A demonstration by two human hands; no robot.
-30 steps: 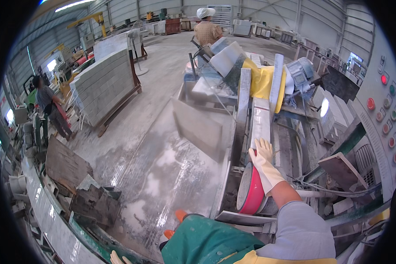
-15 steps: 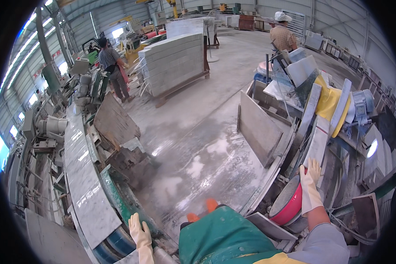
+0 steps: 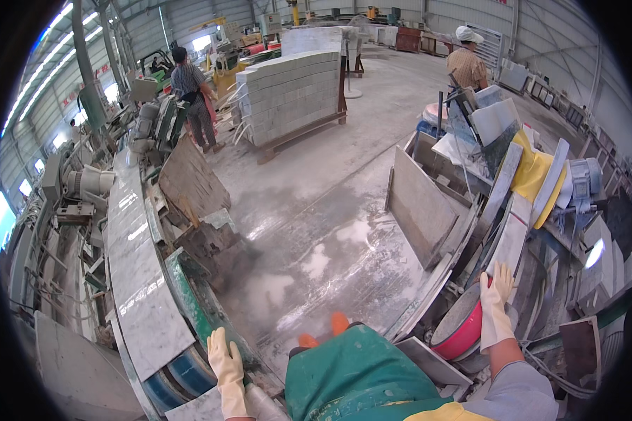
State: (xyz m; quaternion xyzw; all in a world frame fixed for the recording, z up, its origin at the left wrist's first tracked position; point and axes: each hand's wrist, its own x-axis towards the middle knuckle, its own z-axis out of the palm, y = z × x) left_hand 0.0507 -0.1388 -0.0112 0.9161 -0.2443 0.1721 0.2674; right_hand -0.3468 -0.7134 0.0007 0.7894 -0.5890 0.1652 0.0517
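My left hand [image 3: 227,368], in a cream rubber glove, has its fingers stretched out beside the left conveyor. A pale slab piece [image 3: 198,407] lies next to its wrist, partly cut off by the lower edge. Ahead of that piece, blue belting [image 3: 189,379] shows in a gap behind a long grey-veined stone slab [image 3: 137,298]. My right hand [image 3: 496,305], gloved alike, lies with fingers spread on the near end of a pale stone strip [image 3: 510,238] on the right conveyor. A red-rimmed wheel [image 3: 458,330] sits just left of its wrist. Neither hand grips anything.
A green metal guard [image 3: 189,291] edges the left conveyor. Boards lean inward on both sides, one grey panel [image 3: 420,210] at right. A yellow cover [image 3: 534,168] and a motor [image 3: 584,177] stand farther up. Two co-workers [image 3: 191,95] [image 3: 467,63] stand beyond, near stacked pale blocks [image 3: 288,91].
The whole view has shifted slightly. The left slab has slid forward, widening the blue gap, and the pale piece shows behind it. My left hand is slightly farther forward; the right stays on the strip.
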